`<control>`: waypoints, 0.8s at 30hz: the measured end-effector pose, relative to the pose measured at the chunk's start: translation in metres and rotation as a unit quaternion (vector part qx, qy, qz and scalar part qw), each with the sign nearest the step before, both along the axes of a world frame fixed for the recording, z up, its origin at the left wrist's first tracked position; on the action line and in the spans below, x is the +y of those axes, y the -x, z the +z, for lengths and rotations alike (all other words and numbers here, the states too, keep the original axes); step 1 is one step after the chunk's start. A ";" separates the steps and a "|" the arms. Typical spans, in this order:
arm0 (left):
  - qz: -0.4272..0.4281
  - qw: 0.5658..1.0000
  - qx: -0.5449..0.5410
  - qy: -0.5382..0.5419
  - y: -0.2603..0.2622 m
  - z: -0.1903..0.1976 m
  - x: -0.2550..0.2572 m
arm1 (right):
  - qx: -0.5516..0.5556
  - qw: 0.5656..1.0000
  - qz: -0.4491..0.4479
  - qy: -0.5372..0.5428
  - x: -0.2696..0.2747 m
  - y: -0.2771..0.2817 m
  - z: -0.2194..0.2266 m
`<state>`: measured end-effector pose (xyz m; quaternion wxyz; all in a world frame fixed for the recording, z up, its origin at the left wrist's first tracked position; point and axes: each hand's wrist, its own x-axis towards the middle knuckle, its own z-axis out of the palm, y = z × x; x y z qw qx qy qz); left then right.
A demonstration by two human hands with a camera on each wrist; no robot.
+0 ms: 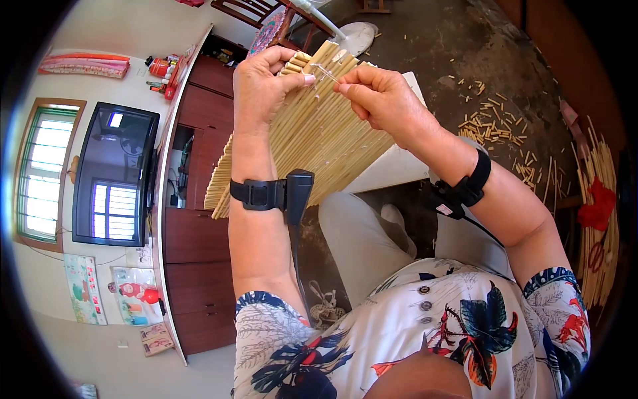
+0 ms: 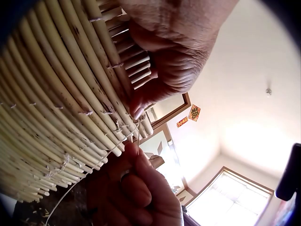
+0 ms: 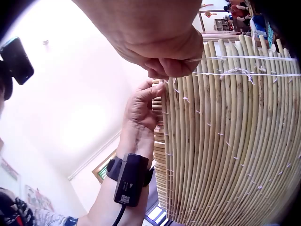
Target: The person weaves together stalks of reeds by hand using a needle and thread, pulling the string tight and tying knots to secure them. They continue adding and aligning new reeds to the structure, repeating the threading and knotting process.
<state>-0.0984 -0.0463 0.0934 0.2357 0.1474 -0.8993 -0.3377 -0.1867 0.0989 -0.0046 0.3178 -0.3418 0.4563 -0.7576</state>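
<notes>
A mat of thin pale sticks [image 1: 312, 139], tied in rows with white string, is in front of the person's torso. At the mat's far edge, the left hand [image 1: 260, 90] grips the stick ends, its thumb lying on the upper face. Just right of that thumb, the right hand [image 1: 385, 100] pinches a thin white string [image 1: 327, 73] between thumb and fingertips. In the left wrist view the string [image 2: 101, 161] runs along the stick ends and hangs loose below. Small knots [image 3: 235, 157] dot the mat in the right wrist view.
A white board [image 1: 392, 166] lies under the mat's right side. Cut stick pieces [image 1: 492, 126] litter the floor at right, beside a bundle of long sticks [image 1: 595, 233] with red cloth and scissors. Dark red cabinets [image 1: 199, 239] stand left, and a white round base [image 1: 357, 38] stands beyond.
</notes>
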 end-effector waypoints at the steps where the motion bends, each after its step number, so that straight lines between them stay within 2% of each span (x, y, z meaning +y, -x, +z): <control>1: -0.003 1.000 0.013 -0.013 0.001 -0.001 0.000 | -0.001 1.000 0.000 0.000 0.000 0.000 -0.001; 10: 0.004 0.999 -0.018 0.029 0.002 0.000 0.003 | -0.011 1.000 -0.006 0.000 0.003 0.000 -0.001; 24: -0.001 1.000 0.012 -0.011 0.002 -0.003 0.004 | -0.022 1.000 -0.002 0.009 0.004 -0.002 -0.003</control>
